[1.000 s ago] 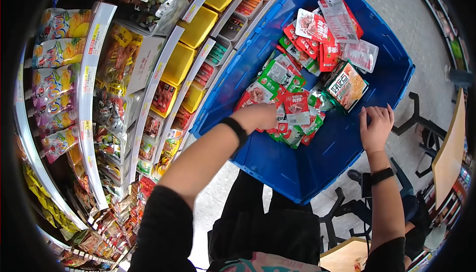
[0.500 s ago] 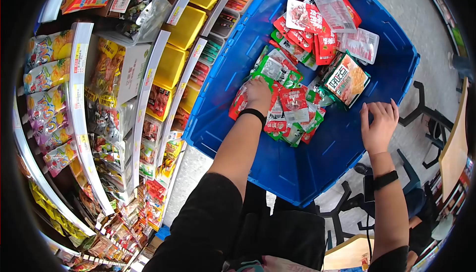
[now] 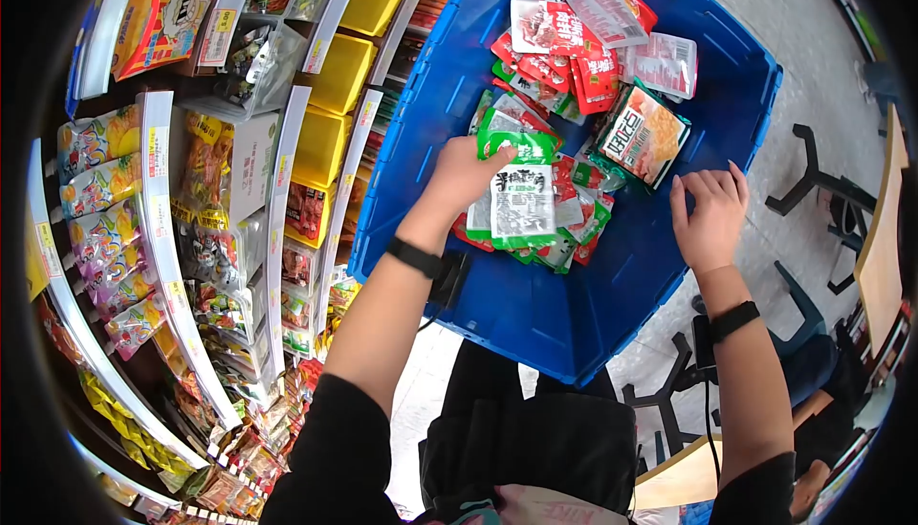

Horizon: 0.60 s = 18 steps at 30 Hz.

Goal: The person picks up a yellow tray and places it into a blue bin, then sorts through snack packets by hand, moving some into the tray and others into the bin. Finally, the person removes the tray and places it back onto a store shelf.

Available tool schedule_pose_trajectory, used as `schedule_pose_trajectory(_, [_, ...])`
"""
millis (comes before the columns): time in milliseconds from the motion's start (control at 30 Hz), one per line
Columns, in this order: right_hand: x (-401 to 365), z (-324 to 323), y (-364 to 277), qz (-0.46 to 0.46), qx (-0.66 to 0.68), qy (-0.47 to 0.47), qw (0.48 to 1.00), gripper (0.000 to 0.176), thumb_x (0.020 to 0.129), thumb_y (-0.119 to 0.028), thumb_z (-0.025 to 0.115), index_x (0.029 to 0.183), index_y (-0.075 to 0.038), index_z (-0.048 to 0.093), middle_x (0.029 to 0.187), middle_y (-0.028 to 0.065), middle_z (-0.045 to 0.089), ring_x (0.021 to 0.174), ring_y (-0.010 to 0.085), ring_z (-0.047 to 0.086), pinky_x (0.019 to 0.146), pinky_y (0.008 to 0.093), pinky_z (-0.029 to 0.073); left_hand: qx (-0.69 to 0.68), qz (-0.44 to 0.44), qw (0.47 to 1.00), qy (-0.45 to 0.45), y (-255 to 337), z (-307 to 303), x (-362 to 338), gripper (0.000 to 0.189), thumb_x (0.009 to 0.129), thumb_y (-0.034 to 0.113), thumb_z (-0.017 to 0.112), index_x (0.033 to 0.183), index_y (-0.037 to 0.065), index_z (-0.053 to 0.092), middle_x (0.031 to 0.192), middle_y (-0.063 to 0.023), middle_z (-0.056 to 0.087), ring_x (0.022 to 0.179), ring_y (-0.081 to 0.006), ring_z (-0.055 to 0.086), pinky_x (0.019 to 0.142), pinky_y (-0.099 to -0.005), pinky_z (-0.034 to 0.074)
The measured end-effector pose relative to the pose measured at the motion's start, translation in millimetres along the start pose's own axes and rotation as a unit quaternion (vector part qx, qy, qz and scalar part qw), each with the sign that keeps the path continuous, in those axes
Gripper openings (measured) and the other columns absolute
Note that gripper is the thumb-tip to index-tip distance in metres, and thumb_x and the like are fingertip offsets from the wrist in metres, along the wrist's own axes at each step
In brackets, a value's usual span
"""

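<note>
As I watch from afar, my left hand [image 3: 469, 181] grasps a green-and-white packet [image 3: 523, 202] near its top, over a heap of packets [image 3: 591, 226] inside the blue bin [image 3: 622, 276]. My right hand [image 3: 712, 214] is released, fingers loosely bent, at the bin's right side; whether it touches the bin I cannot tell. Red packets [image 3: 597, 76] lie at the bin's far end, and yellow trays [image 3: 321, 149] sit left of it.

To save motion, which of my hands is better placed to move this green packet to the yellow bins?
Probably your left hand: it holds the green packet and is nearer the yellow bins. Your right hand, seemingly empty, is by the blue crate's opposite side.
</note>
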State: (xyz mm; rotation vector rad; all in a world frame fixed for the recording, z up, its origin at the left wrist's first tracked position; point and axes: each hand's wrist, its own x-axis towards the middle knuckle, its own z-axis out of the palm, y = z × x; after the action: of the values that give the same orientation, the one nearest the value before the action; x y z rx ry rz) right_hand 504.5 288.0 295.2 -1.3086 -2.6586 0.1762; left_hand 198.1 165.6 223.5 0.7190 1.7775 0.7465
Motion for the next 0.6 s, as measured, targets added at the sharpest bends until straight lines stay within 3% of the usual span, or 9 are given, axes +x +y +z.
schedule_pose_trajectory(33, [0,0,0,-0.001,0.001,0.004,1.0,0.015,0.087,-0.018,0.064,0.077,-0.007,0.065,0.078,0.0035,0.063,0.087,0.0223,0.059,0.107,0.0419,0.036,0.001,0.0,1.0,-0.003,14,1,-10,0.026,0.089,0.026,0.071,0.097,0.002,0.073,0.09,-0.0148,0.074,0.081,-0.0234,0.072,0.073,-0.0371,0.054])
schedule_pose_trajectory(100, [1,-1,0,0.0,0.001,0.002,1.0,0.014,0.087,-0.018,0.064,0.077,-0.007,0.065,0.078,0.0034,0.063,0.088,0.0222,0.059,0.107,0.0417,0.036,-0.164,-0.079,0.983,-0.022,55,-2,-36,0.025,0.092,0.018,0.071,0.106,-0.002,0.071,0.094,-0.0043,0.072,0.084,-0.0081,0.064,0.073,-0.0265,0.051])
schedule_pose_trajectory(333, [-1,2,2,0.0,0.004,0.004,1.0,0.013,0.086,-0.018,0.065,0.077,-0.008,0.065,0.078,0.003,0.063,0.088,0.0216,0.059,0.108,0.0427,0.035,-0.185,-0.049,0.981,0.0,78,3,-70,0.022,0.088,0.014,0.075,0.104,0.0,0.07,0.095,-0.0065,0.073,0.083,-0.0105,0.067,0.073,-0.0266,0.053])
schedule_pose_trajectory(533, [0,-3,-2,-0.007,0.025,0.004,1.0,0.02,0.086,-0.022,0.067,0.071,-0.01,0.065,0.074,0.0021,0.063,0.087,0.0214,0.06,0.106,0.0423,0.035,-0.237,-0.044,0.971,0.004,65,24,-71,0.024,0.087,0.011,0.075,0.108,-0.001,0.068,0.097,-0.0066,0.072,0.085,-0.0112,0.067,0.075,-0.0268,0.053])
schedule_pose_trajectory(600, [0,-5,-1,-0.013,0.025,-0.003,1.0,0.024,0.086,-0.027,0.07,0.07,-0.01,0.066,0.074,0.0014,0.064,0.087,0.0212,0.06,0.105,0.043,0.035,-0.218,0.029,0.975,0.007,59,43,-62,0.025,0.087,0.009,0.075,0.108,-0.001,0.067,0.097,-0.0053,0.072,0.086,-0.0109,0.066,0.077,-0.027,0.053])
